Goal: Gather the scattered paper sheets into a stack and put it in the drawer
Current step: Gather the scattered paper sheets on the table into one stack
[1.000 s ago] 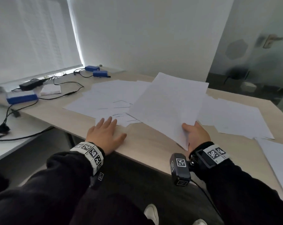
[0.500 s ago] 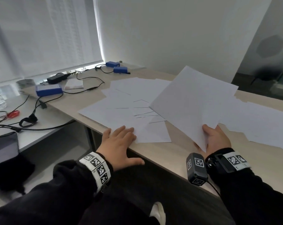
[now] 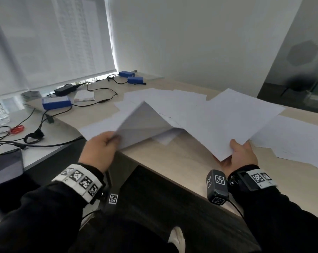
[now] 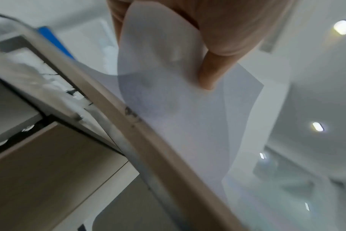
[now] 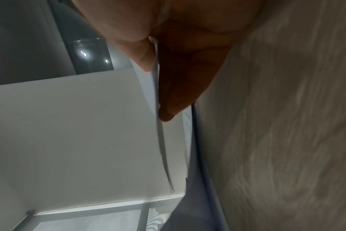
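Note:
White paper sheets (image 3: 165, 105) lie scattered and overlapping on the light wooden desk (image 3: 172, 161). My left hand (image 3: 101, 148) pinches the near corner of one sheet (image 3: 141, 125) and lifts it, so the sheet bends up off the desk. The left wrist view shows the thumb (image 4: 209, 68) pressed on that sheet (image 4: 178, 117). My right hand (image 3: 240, 154) holds a small stack of sheets (image 3: 231, 121) by its near corner, raised above the desk. In the right wrist view the stack (image 5: 156, 109) sits between thumb and fingers. No drawer shows in the head view.
More sheets (image 3: 297, 141) lie at the desk's right. At the left stand blue boxes (image 3: 56, 103), a black power adapter (image 3: 65, 89), cables (image 3: 99, 95) and a notepad (image 3: 84, 96). A lower side table (image 3: 45, 141) holds a phone (image 3: 6, 167) and more cables.
My left hand, flat on the near sheets before, has now pinched a sheet's corner and raised it. The right hand keeps its stack. The head view has turned left.

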Demonstrator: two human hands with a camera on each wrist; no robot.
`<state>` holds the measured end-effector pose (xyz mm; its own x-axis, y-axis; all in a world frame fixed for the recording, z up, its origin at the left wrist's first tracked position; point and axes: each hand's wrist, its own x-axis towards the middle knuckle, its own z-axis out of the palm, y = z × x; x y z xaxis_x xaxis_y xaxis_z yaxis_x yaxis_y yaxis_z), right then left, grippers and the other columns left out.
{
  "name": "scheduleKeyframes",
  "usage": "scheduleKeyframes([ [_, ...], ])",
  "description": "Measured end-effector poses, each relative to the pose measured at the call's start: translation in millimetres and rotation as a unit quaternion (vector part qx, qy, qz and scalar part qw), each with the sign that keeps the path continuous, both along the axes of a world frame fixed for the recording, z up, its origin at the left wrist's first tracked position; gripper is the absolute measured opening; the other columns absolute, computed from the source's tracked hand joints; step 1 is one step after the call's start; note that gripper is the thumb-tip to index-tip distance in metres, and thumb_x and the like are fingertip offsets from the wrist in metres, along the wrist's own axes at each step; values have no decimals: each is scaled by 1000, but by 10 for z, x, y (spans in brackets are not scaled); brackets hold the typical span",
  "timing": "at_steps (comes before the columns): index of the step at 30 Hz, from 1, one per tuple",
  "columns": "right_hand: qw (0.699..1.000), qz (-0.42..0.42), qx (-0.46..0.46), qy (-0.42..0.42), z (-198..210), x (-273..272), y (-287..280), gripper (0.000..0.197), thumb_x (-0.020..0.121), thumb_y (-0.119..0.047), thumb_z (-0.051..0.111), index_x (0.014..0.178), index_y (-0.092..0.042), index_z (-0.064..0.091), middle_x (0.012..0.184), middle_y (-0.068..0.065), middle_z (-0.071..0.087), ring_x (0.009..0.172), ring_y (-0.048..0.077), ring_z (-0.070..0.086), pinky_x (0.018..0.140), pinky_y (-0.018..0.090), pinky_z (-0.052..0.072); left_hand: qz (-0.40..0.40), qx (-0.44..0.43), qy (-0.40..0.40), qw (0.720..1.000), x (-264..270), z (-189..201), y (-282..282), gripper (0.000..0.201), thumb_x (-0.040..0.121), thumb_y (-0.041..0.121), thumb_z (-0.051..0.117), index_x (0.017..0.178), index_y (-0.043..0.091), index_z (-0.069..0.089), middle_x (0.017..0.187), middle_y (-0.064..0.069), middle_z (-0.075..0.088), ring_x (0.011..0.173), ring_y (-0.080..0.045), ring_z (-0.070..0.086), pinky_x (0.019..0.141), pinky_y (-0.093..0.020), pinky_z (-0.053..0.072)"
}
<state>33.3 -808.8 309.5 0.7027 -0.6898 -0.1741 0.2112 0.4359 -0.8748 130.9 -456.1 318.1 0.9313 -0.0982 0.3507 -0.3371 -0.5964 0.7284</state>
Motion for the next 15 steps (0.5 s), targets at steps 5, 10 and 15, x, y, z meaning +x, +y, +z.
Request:
scheduleKeyframes([
  [5, 999, 17, 12, -28, 77, -26, 115, 34, 95, -1, 42, 108, -27, 60, 107, 5, 71, 95, 32, 69, 63, 44, 57, 81, -180, -4, 980, 11, 364, 54, 24, 97, 35, 56, 77, 26, 65, 81, 1, 67, 79, -23, 64, 66, -32, 49],
  [10, 999, 27, -23, 7, 144, -67, 166, 36, 93, -1, 41, 120, -21, 54, 103, 6, 66, 87, 29, 64, 57, 38, 53, 118, -235, -94, 960, -70, 742, -19, 36, 95, 35, 56, 63, 18, 54, 62, 5, 52, 51, -1, 47, 53, -20, 43],
  [15, 998, 46, -38, 19, 189, -90, 192, 31, 93, 2, 40, 110, -20, 54, 98, 4, 66, 84, 26, 64, 64, 40, 51, 87, -264, -171, 945, -182, 1046, -271, 36, 94, 34, 56, 60, 23, 53, 58, 8, 46, 53, -2, 41, 55, -26, 36],
])
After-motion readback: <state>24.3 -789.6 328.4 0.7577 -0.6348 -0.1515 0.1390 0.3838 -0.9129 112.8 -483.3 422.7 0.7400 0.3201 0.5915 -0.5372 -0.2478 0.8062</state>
